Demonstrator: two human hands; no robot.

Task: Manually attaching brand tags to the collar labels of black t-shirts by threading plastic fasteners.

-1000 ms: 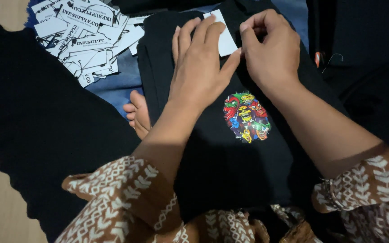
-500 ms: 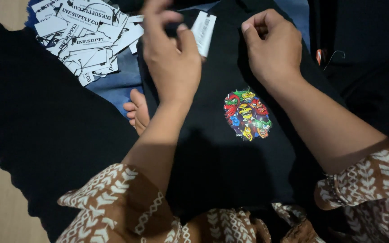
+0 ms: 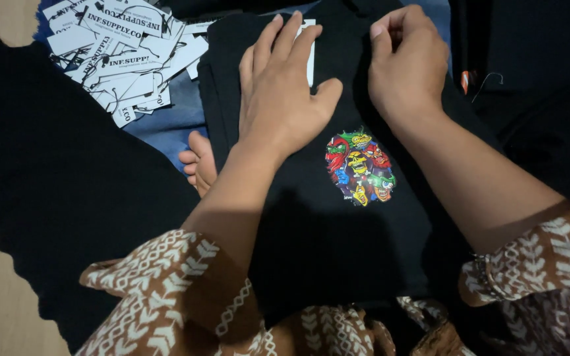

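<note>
The folded garment [image 3: 337, 264] is plain black, broken only by a small printed patch [image 3: 360, 167] — a crowd of cartoon faces in red, green, yellow, blue and orange; the card [image 3: 310, 56] showing at its top edge is white; the heap of tags [image 3: 120, 53] is white with black lettering and thin black strings; the cloth [image 3: 166, 128] under that heap is blue, deeper at its folds; the wide fabric [image 3: 54, 191] to the left is black, unpatterned; the sleeves [image 3: 166, 296] are brown with a white pattern of leaf-like chevrons and dotted bands; the floor [image 3: 1, 303] at the lower left is pale beige — flat, without any pattern; a small tab [image 3: 465, 80] on the dark cloth at the right is orange-red.
</note>
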